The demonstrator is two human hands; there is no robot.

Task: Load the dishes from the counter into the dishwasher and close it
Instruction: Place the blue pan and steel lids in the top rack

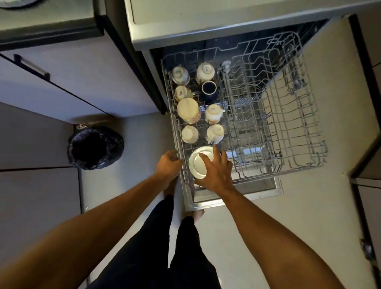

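The dishwasher's upper wire rack is pulled out over the open door. Several upturned white cups and a dark blue mug fill its left columns. At the rack's near left corner my right hand grips an upturned white bowl from above, fingers spread over its base. My left hand rests on the rack's left front edge, fingers curled over the wire. The rack's right half holds no dishes.
A black-lined waste bin stands on the floor to the left. The counter edge overhangs the dishwasher. Cabinet fronts with a bar handle lie at left. My legs and bare feet stand by the door's left front corner.
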